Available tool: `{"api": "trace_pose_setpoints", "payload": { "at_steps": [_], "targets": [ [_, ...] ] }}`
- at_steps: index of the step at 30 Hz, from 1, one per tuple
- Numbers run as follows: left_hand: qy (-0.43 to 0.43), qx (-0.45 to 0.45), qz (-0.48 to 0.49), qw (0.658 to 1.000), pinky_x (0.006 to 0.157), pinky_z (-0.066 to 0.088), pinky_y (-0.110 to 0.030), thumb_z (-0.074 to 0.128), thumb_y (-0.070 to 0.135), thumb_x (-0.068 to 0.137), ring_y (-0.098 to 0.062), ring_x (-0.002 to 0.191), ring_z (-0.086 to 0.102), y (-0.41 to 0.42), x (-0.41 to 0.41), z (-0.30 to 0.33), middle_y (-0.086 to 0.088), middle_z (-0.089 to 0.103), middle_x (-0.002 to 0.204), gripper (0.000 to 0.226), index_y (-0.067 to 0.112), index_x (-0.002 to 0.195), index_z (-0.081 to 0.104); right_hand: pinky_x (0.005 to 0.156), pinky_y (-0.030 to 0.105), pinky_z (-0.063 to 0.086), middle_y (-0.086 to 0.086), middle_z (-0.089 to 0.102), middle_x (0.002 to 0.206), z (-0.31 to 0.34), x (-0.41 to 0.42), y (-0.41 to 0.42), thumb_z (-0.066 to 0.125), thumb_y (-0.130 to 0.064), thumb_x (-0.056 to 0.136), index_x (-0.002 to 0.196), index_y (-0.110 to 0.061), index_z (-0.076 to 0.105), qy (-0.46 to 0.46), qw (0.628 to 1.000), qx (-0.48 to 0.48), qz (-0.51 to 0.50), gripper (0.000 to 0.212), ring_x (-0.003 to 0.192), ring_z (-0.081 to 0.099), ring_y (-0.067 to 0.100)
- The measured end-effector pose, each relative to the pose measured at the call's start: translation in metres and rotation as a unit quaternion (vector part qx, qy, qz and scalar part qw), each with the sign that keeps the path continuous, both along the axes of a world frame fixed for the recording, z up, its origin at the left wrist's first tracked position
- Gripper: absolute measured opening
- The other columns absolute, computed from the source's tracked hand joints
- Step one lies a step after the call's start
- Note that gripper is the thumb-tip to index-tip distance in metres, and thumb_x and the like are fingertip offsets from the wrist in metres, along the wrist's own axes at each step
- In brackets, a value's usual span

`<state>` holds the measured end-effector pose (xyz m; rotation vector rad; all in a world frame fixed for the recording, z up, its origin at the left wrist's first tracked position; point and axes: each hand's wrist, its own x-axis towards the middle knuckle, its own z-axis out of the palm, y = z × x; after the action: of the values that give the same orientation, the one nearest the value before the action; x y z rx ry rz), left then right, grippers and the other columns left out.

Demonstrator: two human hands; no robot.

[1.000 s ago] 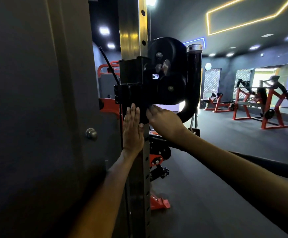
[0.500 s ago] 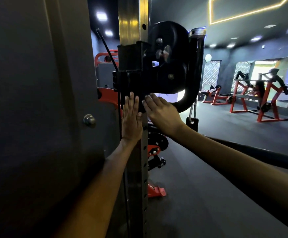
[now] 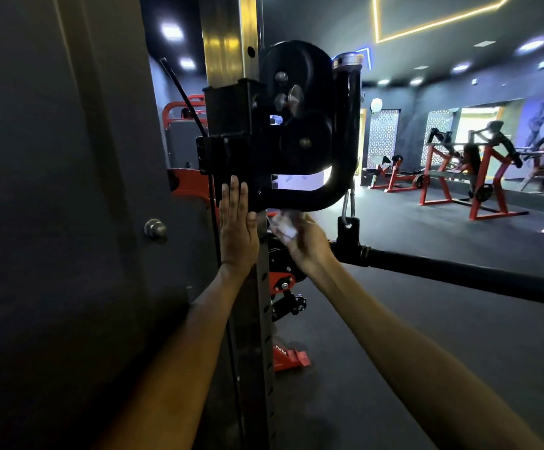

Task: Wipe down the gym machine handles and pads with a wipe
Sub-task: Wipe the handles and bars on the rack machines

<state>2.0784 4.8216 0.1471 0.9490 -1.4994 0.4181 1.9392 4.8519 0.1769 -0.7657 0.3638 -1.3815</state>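
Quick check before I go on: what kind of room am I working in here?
A gym, almost certainly. A cable pulley block rides on a holed steel post, a long bar hangs from its clip, and red weight machines stand across the dark floor.

single head-worn view – close to the machine upright [image 3: 231, 43], facing forward, slightly downward

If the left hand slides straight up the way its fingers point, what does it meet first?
Probably the black pulley carriage clamped on the upright post. The left hand lies flat with its fingertips already at the carriage's lower edge, though depth is unclear.
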Motion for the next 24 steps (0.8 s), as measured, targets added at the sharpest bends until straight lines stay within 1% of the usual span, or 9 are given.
{"api": "trace_pose_setpoints", "payload": {
  "at_steps": [3,6,10,13,15,17,20,22,24],
  "targets": [
    [0.001,0.003,0.005,1.0,0.121,0.001,-0.033,0.013,0.039,0.105,-0.018,0.149,-0.003,0.001,-0.001,-0.001,-0.005,0.007,0.16,0.05,0.022,0.151,0.004,0.072,0.026,0.058,0.013,0.065,0.088,0.011,0.018,0.007,0.037,0.008,0.095,0.096,0.002,0.057,-0.076,0.994,-0.013,0.08,0.021,0.076,0.068,0.018],
    [-0.002,0.001,0.007,1.0,0.122,0.002,-0.035,0.013,0.038,0.106,-0.023,0.149,0.0,0.0,-0.001,-0.002,-0.007,0.008,0.16,0.051,0.017,0.152,0.007,0.07,0.026,0.059,0.016,0.063,0.094,0.018,0.021,0.016,0.038,0.013,0.093,0.095,0.003,0.057,-0.102,0.992,0.014,0.068,0.022,0.082,0.068,0.021],
    [-0.008,-0.004,0.023,1.0,0.122,0.002,-0.036,0.011,0.035,0.105,-0.023,0.149,0.0,-0.003,0.0,-0.003,-0.009,0.008,0.16,0.052,0.013,0.152,0.007,0.094,0.037,0.049,0.023,0.055,0.115,0.029,0.006,0.028,0.034,0.018,0.09,0.092,0.004,0.057,-0.138,0.987,0.067,0.039,0.027,0.124,0.05,0.035],
    [-0.009,-0.003,0.029,1.0,0.122,0.004,-0.038,0.013,0.035,0.105,-0.02,0.149,-0.002,-0.003,0.001,-0.003,-0.008,0.008,0.16,0.05,0.019,0.152,0.005,0.108,0.042,0.037,0.024,0.051,0.123,0.038,-0.011,0.047,0.028,0.018,0.091,0.084,0.004,0.055,-0.133,0.989,0.066,0.02,0.032,0.13,0.042,0.037],
    [-0.001,-0.001,0.019,1.0,0.122,0.004,-0.039,0.016,0.034,0.105,-0.019,0.149,-0.001,-0.001,0.0,-0.002,-0.009,0.01,0.16,0.05,0.02,0.152,0.007,0.111,0.045,0.033,0.024,0.057,0.12,0.039,-0.024,0.056,0.025,0.017,0.091,0.084,0.003,0.056,-0.113,0.992,0.047,0.012,0.035,0.125,0.047,0.038],
    [0.005,-0.005,0.01,1.0,0.122,0.003,-0.039,0.02,0.03,0.104,-0.021,0.15,0.002,0.003,-0.004,0.003,-0.009,0.011,0.16,0.051,0.016,0.152,0.011,0.111,0.045,0.033,0.02,0.062,0.103,0.04,-0.035,0.061,0.023,0.018,0.089,0.089,0.004,0.057,-0.07,0.997,0.038,-0.001,0.036,0.108,0.057,0.035],
    [0.008,-0.022,0.002,1.0,0.122,0.001,-0.034,0.023,0.021,0.102,-0.023,0.149,0.008,0.008,-0.012,0.021,-0.005,0.01,0.16,0.052,0.008,0.152,0.016,0.102,0.045,0.044,0.025,0.061,0.11,0.052,-0.049,0.074,0.025,0.018,0.089,0.1,0.01,0.056,0.002,0.998,0.044,-0.045,0.034,0.099,0.061,0.033],
    [0.006,-0.018,0.011,1.0,0.121,0.0,-0.03,0.023,0.02,0.102,-0.021,0.149,0.005,0.01,-0.016,0.028,-0.003,0.006,0.159,0.052,0.007,0.152,0.014,0.093,0.041,0.051,0.024,0.061,0.094,0.067,-0.057,0.086,0.027,0.019,0.089,0.088,0.012,0.054,0.081,0.991,0.057,-0.087,0.029,0.088,0.063,0.029],
    [-0.004,-0.007,0.026,1.0,0.121,-0.002,-0.03,0.023,0.022,0.103,-0.021,0.149,0.001,0.01,-0.018,0.027,-0.003,0.0,0.16,0.054,0.007,0.152,0.008,0.072,0.034,0.056,0.017,0.057,0.078,0.081,-0.063,0.095,0.026,0.02,0.087,0.076,0.005,0.051,0.155,0.981,0.055,-0.104,0.032,0.073,0.06,0.024]
  ]
}}
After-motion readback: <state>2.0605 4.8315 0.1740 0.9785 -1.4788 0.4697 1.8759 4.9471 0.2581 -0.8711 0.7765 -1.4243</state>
